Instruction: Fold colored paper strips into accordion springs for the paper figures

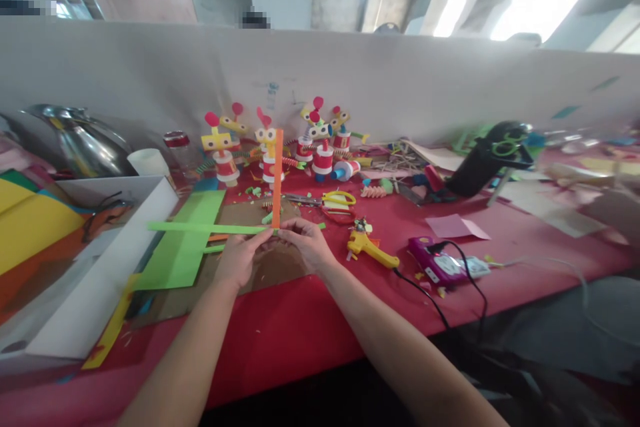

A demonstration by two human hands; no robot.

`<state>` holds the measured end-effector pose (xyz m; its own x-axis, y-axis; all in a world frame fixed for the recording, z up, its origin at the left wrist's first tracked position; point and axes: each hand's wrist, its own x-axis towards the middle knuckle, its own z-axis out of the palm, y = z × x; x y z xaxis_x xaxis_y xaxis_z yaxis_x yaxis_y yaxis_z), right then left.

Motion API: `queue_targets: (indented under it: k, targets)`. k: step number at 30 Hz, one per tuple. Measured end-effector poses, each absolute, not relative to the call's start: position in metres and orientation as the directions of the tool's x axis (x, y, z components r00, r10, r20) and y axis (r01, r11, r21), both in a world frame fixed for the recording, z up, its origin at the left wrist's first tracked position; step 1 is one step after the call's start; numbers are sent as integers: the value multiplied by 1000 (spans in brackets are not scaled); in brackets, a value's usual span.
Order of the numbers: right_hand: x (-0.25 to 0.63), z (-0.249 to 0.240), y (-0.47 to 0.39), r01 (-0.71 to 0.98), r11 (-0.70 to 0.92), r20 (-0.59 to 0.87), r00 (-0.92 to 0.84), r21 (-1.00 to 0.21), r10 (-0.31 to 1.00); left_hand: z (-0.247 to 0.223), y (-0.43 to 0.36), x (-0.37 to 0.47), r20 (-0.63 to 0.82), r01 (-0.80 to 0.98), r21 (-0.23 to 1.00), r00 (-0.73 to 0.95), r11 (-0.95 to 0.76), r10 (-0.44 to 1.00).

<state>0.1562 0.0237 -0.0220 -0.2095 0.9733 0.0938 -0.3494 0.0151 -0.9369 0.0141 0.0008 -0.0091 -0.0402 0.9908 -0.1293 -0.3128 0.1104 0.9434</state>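
An orange paper strip [278,180] stands upright and a light green paper strip [200,227] stretches out to the left; their ends meet at a corner between my fingertips. My left hand [243,255] pinches the green strip close to that corner. On the other side, my right hand [306,243] is closed on the corner where the strips overlap. Beneath both hands lies a piece of brown cardboard [280,269]. A green paper sheet [183,247] rests to the left of my hands.
Several paper-cup figures [226,163] stand along the grey partition [165,73]. Scissors with yellow handles [339,198], a yellow glue gun [373,250] and a purple power strip [434,260] lie to the right. At the left are a white box [107,267] and a metal jug [83,147].
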Motion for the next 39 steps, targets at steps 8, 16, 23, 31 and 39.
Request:
queue_targets:
  k: [8,16,23,31,39]
  targets:
    - [161,-23,26,-315,-10,71,-246,-949,967,-3,-2,17,-205,-341,922,-34,181,978]
    - [162,-27,31,-395,-116,17,-317,-911,948,-7,-1,16,-219,-318,929,-60,189,974]
    - [160,-29,30,-434,-136,3,-304,-891,953,-8,-1,17,-231,-352,917,-84,188,969]
    - [161,-28,31,-403,-42,97,-318,-914,943,-5,-1,16,-231,-369,911,-83,186,969]
    - [166,-22,30,-269,160,243,-314,-950,918,-1,-5,18,-168,-240,961,-115,137,979]
